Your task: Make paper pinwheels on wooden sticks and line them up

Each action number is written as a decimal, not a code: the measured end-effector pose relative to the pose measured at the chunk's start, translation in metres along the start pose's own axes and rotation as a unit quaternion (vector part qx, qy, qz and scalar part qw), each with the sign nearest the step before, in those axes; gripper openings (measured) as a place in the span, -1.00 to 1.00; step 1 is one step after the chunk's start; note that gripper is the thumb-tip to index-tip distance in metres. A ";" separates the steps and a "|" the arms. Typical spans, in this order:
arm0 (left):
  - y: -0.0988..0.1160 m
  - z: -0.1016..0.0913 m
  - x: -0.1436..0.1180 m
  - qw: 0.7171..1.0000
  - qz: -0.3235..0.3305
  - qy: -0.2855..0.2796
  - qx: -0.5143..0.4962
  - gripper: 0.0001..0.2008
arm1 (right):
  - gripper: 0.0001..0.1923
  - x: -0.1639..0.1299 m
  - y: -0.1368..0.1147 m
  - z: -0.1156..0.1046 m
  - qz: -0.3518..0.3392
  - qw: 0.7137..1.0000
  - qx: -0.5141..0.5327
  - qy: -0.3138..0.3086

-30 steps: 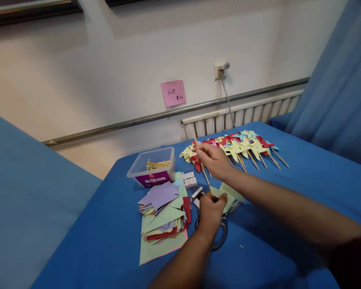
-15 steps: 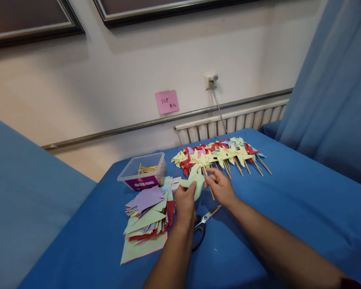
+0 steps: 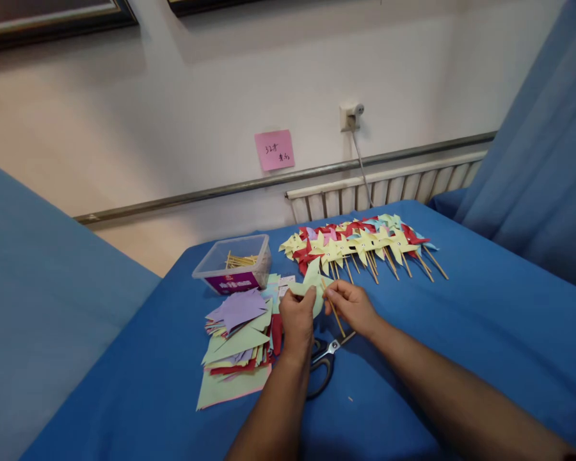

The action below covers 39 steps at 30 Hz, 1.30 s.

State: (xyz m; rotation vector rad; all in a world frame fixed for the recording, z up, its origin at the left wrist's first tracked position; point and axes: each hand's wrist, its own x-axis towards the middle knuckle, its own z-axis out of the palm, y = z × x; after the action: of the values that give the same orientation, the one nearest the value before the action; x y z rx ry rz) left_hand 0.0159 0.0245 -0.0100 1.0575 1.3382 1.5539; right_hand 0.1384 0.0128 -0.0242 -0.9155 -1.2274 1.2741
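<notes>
Between my two hands is a pale green paper pinwheel [image 3: 312, 276]. My left hand [image 3: 297, 315] pinches it, thumb on top. My right hand [image 3: 351, 307] is closed at the upper part of a thin wooden stick [image 3: 336, 315], whose top lies against the pinwheel; whether the two are joined I cannot tell. The stick slants down towards the blades of the black-handled scissors [image 3: 327, 362], which lie spread on the blue cloth under my wrists. Just beyond my hands lie finished-looking pinwheels on sticks [image 3: 363, 246], in yellow, red, pink and blue.
Left of my hands is a stack of cut coloured paper [image 3: 240, 339]. Behind it stands a clear plastic box [image 3: 233, 264] with wooden sticks inside. A blue cloth [image 3: 461, 346] covers the table. A radiator [image 3: 388, 186] and a wall socket [image 3: 350, 118] are at the back.
The view has shifted slightly, so the table things sit a little further right. The stick's top now lies over the green pinwheel, and its lower end has come down nearer the scissors.
</notes>
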 end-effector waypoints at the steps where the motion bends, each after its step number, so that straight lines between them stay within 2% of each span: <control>1: 0.000 0.001 -0.001 1.000 0.002 -0.002 0.006 -0.70 | -0.66 0.000 0.001 0.000 0.007 1.000 0.004 -0.008; 13: 0.004 0.005 -0.005 1.000 0.005 -0.009 -0.005 -0.77 | -0.64 -0.004 0.004 0.001 0.041 0.998 -0.009 -0.048; 30: 0.001 0.006 -0.005 1.000 0.012 -0.013 0.000 -0.75 | -0.65 -0.010 -0.010 0.007 0.027 0.999 0.008 -0.034; 39: 0.004 0.007 -0.006 1.000 0.013 -0.004 -0.013 -0.75 | -0.69 -0.010 -0.010 0.007 0.027 0.999 -0.001 -0.022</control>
State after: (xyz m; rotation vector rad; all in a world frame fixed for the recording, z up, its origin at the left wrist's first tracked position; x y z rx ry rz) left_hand 0.0239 0.0206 -0.0059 1.0676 1.2992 1.5810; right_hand 0.1347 0.0008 -0.0153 -0.9308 -1.2457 1.3430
